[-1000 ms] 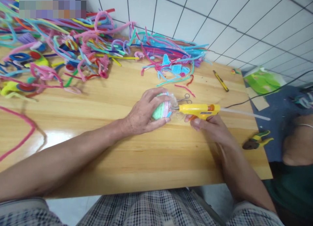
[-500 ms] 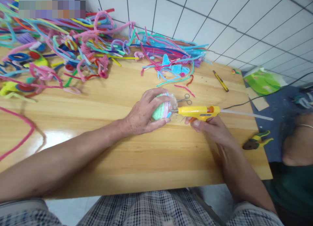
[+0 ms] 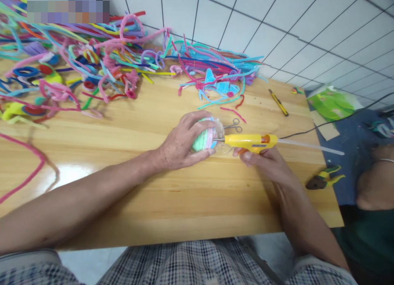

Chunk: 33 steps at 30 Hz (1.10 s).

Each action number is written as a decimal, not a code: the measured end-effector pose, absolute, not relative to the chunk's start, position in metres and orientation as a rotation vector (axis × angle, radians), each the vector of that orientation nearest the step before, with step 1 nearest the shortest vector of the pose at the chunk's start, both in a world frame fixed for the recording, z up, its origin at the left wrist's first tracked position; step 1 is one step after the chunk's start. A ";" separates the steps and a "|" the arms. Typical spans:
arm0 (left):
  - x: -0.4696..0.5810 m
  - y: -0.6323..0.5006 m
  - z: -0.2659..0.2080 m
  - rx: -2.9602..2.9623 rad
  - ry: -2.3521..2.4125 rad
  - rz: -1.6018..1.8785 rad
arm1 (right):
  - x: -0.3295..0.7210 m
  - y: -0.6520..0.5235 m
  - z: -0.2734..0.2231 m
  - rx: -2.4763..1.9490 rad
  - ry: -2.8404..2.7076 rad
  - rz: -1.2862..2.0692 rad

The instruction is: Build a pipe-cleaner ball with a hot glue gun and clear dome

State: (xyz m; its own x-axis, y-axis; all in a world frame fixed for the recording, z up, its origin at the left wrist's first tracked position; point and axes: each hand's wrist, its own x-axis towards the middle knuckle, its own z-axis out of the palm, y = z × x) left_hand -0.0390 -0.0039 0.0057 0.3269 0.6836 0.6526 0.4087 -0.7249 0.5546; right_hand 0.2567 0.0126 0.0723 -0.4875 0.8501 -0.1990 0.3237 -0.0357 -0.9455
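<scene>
My left hand (image 3: pixel 181 143) is wrapped around a rounded object (image 3: pixel 205 138) wound with green, pink and blue pipe cleaners, holding it on the wooden table (image 3: pixel 172 194). My right hand (image 3: pixel 266 164) grips a yellow hot glue gun (image 3: pixel 249 141) lying level, its metal nozzle touching the right side of the wound object. A clear glue stick (image 3: pixel 310 146) juts out of the gun's back toward the right. Small scissors (image 3: pixel 233 125) lie just behind the gun's nozzle.
A big tangle of coloured pipe cleaners (image 3: pixel 92 67) covers the table's far left and back. A yellow utility knife (image 3: pixel 278 102) lies at the back right, yellow-handled pliers (image 3: pixel 324 180) near the right edge. Another person's arm (image 3: pixel 374 186) is at the far right. A black cord (image 3: pixel 332 120) trails right.
The glue gun has shifted slightly up and its nozzle stays against the wound object. Both hands are almost where they were.
</scene>
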 end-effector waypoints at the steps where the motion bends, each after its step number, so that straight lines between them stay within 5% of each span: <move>1: -0.039 -0.004 0.006 2.314 0.977 1.354 | 0.257 0.012 0.073 -1.238 -1.794 1.542; 33: -0.039 -0.003 0.006 2.334 0.989 1.348 | 0.256 0.008 0.074 -1.276 -1.761 1.453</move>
State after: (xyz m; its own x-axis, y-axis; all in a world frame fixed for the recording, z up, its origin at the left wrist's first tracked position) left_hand -0.0390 -0.0031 0.0056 0.3343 0.6752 0.6575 0.4246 -0.7308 0.5345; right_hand 0.2560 0.0081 0.0745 -0.4209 0.8916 -0.1668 0.3334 -0.0189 -0.9426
